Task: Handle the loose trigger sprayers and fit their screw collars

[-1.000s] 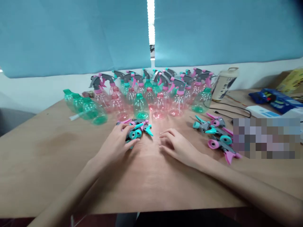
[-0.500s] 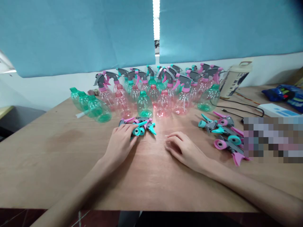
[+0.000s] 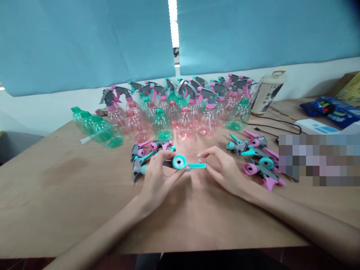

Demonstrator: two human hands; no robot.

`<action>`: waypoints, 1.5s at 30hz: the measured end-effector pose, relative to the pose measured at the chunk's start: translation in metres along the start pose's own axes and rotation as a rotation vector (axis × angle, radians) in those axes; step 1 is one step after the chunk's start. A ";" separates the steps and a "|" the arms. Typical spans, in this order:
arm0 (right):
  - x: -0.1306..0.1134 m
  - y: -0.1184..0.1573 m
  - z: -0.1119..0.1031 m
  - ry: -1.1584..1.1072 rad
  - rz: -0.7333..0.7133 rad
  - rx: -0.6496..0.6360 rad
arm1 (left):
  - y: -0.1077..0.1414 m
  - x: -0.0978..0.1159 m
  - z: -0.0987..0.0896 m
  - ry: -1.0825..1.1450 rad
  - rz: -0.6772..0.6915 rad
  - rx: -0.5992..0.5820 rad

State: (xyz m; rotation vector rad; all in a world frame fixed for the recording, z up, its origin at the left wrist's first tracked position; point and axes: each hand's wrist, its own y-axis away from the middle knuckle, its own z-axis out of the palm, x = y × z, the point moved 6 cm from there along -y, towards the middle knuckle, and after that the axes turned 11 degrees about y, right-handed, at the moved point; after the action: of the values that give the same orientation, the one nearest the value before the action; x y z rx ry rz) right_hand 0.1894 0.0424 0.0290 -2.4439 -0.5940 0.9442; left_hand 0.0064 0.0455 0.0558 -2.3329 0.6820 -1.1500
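Observation:
My left hand [image 3: 159,178] is closed on a grey and turquoise spray trigger head [image 3: 179,162], held above the table with its ring cap facing me and its turquoise lever pointing right. My right hand [image 3: 227,172] is beside the lever's end, thumb and index finger curved with a gap between them. Whether the thumb touches the lever I cannot tell. Behind and left of my left hand lies a small pile of pink, turquoise and grey trigger heads [image 3: 142,152]. Another pile of trigger heads [image 3: 260,163] lies beyond my right hand.
Clear green and pink bottles, such as a green bottle [image 3: 163,127], stand in rows behind, many topped with trigger heads. Green bottles [image 3: 108,135] stand at the left. At the back right are a beige tumbler [image 3: 268,93], a black cable [image 3: 292,129] and a blue packet [image 3: 332,110].
My left hand has lifted a turquoise trigger head from the near pile and moved right with it. My right hand now has its fingers near that head's lever. The view has shifted slightly.

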 end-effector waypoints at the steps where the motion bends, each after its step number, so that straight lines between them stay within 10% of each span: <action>1: 0.002 0.000 -0.002 -0.005 0.007 0.021 | -0.002 0.002 0.006 -0.001 0.015 -0.007; 8: 0.020 0.002 -0.011 -0.051 0.133 0.196 | -0.005 0.004 0.032 -0.119 0.198 -0.066; 24: -0.005 0.016 0.017 -0.042 0.119 -0.187 | 0.003 -0.006 0.051 0.069 0.062 -0.285; 45: -0.011 0.027 0.019 -0.026 0.089 -0.154 | 0.008 -0.002 0.050 0.112 0.172 -0.299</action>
State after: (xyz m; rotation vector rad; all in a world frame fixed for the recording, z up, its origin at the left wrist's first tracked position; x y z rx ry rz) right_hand 0.1742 0.0193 0.0072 -2.6175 -0.5912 1.0008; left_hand 0.0440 0.0497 0.0223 -2.4026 1.1413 -1.1740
